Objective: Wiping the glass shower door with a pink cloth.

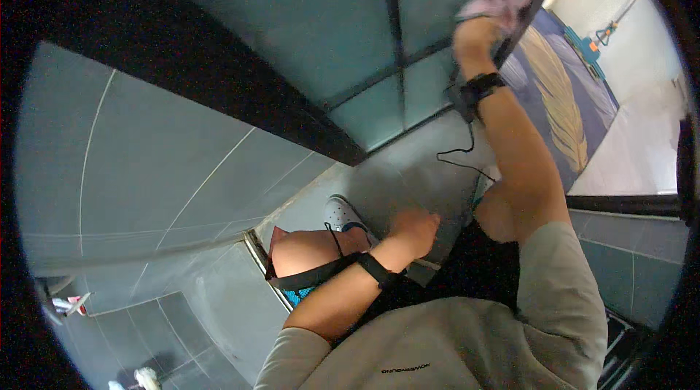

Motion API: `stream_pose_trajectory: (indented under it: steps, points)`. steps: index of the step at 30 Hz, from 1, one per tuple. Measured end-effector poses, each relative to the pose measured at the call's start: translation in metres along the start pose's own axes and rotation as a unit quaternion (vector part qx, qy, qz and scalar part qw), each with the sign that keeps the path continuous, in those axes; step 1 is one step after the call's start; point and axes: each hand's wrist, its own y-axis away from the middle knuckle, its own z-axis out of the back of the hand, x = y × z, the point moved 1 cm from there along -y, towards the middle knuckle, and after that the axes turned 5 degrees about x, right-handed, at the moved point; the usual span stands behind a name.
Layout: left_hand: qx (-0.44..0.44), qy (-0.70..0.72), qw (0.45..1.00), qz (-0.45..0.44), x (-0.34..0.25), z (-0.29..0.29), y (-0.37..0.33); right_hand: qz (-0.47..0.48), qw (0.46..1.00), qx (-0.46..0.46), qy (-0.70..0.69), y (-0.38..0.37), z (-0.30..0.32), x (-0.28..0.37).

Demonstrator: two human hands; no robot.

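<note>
My right hand (pixel 503 14) is raised at the upper right, holding a pink cloth (pixel 487 5) against the dark-framed door with frosted glass (pixel 430 98). Motion smears the cloth, which covers most of the fingers. Low in front of my body, my left hand (pixel 414 232) is closed in a loose fist, its fingers curled in and no object showing. It hovers by my legs, apart from the door. A black strap (pixel 483 86) circles my right wrist, and another black strap (pixel 379 270) circles the left.
Beyond the door's edge lies a grey mat with a feather pattern (pixel 558 98), beside a teal squeegee head (pixel 583 52) on a pole. A thin black cable (pixel 456 151) hangs near my right forearm. Grey tiled wall (pixel 160 149) fills the left, and a white clog (pixel 340 212) stands on the floor.
</note>
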Motion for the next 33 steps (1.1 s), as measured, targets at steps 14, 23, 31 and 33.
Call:
stream_pose_trajectory:
  steps: [14, 23, 31, 33]
  points:
    - [-0.012, 0.008, 1.0, -0.026, 0.003, -0.013, -0.002, 0.198, 0.766, -0.036, 0.61, 0.022, -0.158, -0.014]
    - [0.003, 0.03, 0.999, -0.024, 0.014, -0.016, -0.004, 0.152, 0.716, 0.39, 0.558, 0.106, -0.255, -0.016]
    - [0.025, 0.054, 0.998, -0.023, 0.0, -0.03, -0.018, 0.329, 0.707, -0.027, 0.625, -0.023, -0.113, 0.031]
    - [0.046, 0.051, 0.998, 0.0, 0.002, -0.036, -0.021, 0.367, 0.713, -0.12, 0.585, -0.025, -0.089, 0.028]
